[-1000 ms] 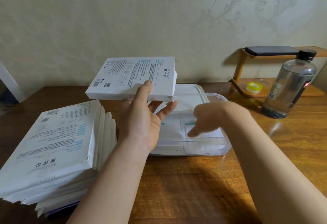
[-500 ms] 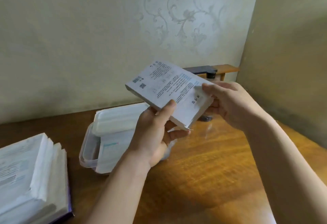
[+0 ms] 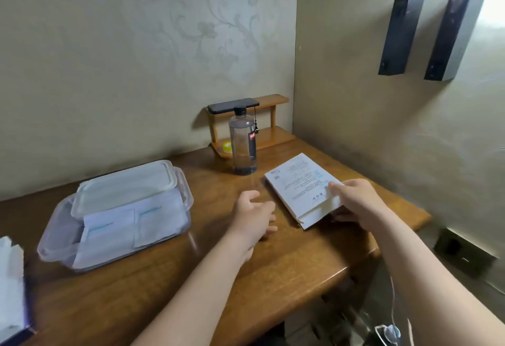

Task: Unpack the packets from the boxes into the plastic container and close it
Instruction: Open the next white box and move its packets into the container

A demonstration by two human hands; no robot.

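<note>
White box (image 3: 300, 188) near table edge (image 3: 404, 205)

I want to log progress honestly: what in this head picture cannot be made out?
All in the head view:
- white flat cardboard box: its own walls and the right hand's grip hide whether packets remain inside.
- stack of white boxes: cut off by the left edge and blurred; their number is unknown.
- white packets in the clear plastic container: its white lid covers the back part; no count.
- print on the box: too small.

Bottle (image 3: 242, 148) nr shelf (image 3: 274, 98); phone (image 3: 232, 105) atop.
</note>
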